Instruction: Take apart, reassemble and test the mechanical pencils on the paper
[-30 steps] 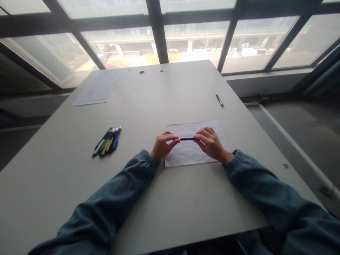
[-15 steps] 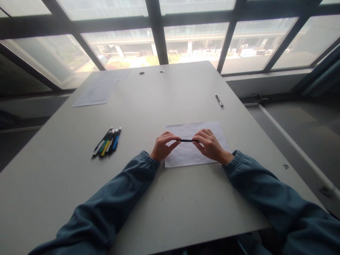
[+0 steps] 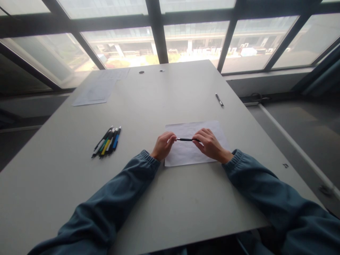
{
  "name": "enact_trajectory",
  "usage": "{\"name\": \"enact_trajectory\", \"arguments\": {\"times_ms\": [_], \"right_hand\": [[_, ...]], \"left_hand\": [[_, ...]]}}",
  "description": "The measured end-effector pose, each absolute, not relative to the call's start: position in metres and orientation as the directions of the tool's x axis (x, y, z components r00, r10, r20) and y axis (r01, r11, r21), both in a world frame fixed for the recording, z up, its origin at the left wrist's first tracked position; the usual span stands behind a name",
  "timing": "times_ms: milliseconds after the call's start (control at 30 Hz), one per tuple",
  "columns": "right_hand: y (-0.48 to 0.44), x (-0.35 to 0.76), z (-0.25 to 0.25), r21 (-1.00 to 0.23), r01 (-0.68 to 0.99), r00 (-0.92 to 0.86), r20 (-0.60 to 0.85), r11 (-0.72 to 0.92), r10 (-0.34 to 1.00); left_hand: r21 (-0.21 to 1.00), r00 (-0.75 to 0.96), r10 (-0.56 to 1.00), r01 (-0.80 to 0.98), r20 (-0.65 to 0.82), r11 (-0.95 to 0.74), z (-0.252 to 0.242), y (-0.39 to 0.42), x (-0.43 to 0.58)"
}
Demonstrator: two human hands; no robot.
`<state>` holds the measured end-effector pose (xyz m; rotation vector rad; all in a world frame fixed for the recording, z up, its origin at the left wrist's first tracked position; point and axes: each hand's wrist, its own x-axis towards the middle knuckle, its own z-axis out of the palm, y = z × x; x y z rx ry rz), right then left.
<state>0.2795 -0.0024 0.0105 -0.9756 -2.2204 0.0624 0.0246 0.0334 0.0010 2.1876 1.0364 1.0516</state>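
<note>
A black pen (image 3: pixel 186 139) is held level above a white sheet of paper (image 3: pixel 183 157). At its right end, my right hand (image 3: pixel 208 143) pinches the barrel between thumb and fingers and covers that end. My left hand (image 3: pixel 163 144) is closed at the pen's silvery left end, with the thumb and curled fingers against it. Most of the dark barrel shows between the two hands.
On the white table (image 3: pixel 148 198), several pens (image 3: pixel 107 141) lie in a bunch at the left. A single pen (image 3: pixel 219 100) lies at the far right. Printed papers (image 3: pixel 95 88) rest at the back left, before the windows.
My left thumb and fingers have shifted left along the pen to its tip end, baring the silvery part. My right hand keeps its grip.
</note>
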Motion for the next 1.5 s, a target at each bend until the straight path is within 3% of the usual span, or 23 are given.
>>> {"name": "enact_trajectory", "arguments": {"times_ms": [833,1133,1500], "right_hand": [[-0.0006,0.2811,0.0074,-0.302,0.637,-0.464,0.585,0.709,0.665],[-0.0014,0.2810,0.0086,-0.311,0.636,-0.463,0.579,0.707,0.671],[-0.0006,0.2814,0.0075,-0.313,0.624,-0.474,0.577,0.716,0.665]], "left_hand": [[0.622,0.426,0.706,0.341,0.566,-0.704,0.0074,0.0300,0.0305],[0.687,0.450,0.781,0.396,0.434,-0.609,0.0005,0.0344,0.0277],[0.669,0.452,0.768,0.397,0.453,-0.628,0.0048,0.0329,0.0270]]}}
